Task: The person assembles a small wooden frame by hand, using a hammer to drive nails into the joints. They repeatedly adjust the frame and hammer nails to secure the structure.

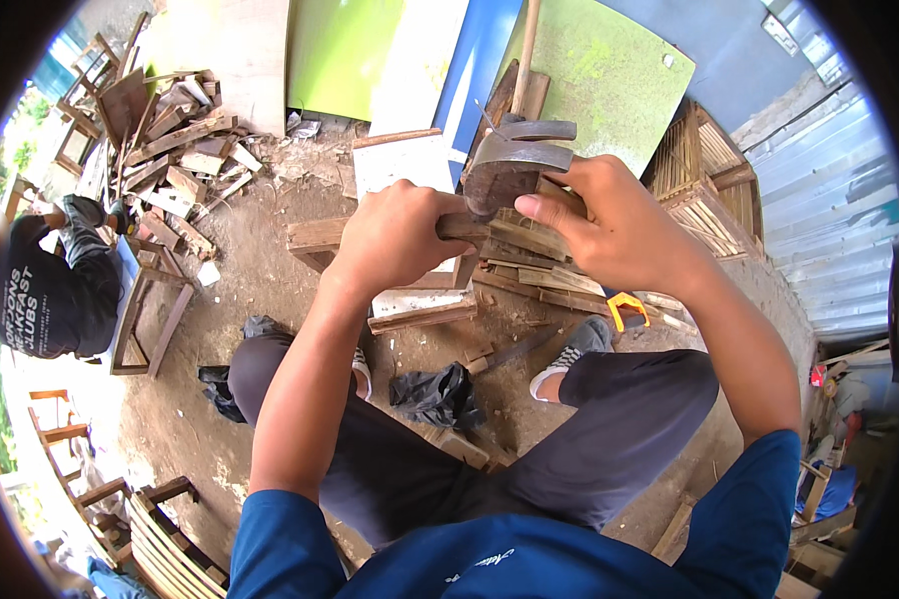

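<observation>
My right hand (pixel 609 215) is closed around the handle of a claw hammer (pixel 514 165), close below its dark metal head. The head is at the end of a short wooden bar (pixel 461 226), and whether they touch I cannot tell. My left hand (pixel 395 232) wraps around that bar from above, its fingertips mostly hidden. Beneath my hands is a small wooden piece of furniture with white panels (pixel 420 302) and a brown rail (pixel 315 235). A thin bent wire or nail (pixel 484 113) shows just beyond the hammer head.
Loose slats (pixel 539 270) and an orange-handled saw (pixel 627 310) lie to the right. A black plastic bag (pixel 438 394) sits between my feet. Scrap wood (pixel 180 155) is piled far left, near another person (pixel 55 275). Slatted crates (pixel 704 185) stand far right, beside leaning coloured boards (pixel 599 80).
</observation>
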Demonstrator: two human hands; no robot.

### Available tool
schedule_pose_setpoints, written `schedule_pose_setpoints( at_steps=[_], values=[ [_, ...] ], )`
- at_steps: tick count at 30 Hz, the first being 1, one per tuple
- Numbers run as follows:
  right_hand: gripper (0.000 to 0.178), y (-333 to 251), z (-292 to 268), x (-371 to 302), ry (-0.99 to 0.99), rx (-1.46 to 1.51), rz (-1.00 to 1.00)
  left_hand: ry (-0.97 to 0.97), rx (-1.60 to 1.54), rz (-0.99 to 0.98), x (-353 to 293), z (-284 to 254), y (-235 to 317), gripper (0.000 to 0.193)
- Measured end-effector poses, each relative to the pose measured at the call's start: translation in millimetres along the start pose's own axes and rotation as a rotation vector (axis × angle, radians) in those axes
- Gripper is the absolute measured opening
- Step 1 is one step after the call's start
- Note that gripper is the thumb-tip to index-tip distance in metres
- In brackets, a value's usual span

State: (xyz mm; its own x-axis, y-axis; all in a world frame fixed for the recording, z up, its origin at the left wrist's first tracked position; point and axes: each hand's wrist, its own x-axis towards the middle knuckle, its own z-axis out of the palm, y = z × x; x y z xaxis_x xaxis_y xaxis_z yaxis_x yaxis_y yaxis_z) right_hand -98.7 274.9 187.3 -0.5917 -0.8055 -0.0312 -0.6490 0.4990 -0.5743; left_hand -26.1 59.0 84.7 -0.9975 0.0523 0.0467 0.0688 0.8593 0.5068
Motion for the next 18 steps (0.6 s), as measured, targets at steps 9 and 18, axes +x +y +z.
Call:
schedule_pose_setpoints(
  at_steps=[9, 18],
  values=[
    [0.037, 0.6, -3.3, 0.0, 0.43, 0.285, -0.191, 0.029, -0.017, 0.027, -2.1, 2.1, -2.1, 0.027],
    [0.037, 14.2, 8.4, -4.0, 0.159, 0.067, -0.042, -0.002, -0.009, -0.005, 0.2, -1.4, 1.7, 0.03]
  ],
)
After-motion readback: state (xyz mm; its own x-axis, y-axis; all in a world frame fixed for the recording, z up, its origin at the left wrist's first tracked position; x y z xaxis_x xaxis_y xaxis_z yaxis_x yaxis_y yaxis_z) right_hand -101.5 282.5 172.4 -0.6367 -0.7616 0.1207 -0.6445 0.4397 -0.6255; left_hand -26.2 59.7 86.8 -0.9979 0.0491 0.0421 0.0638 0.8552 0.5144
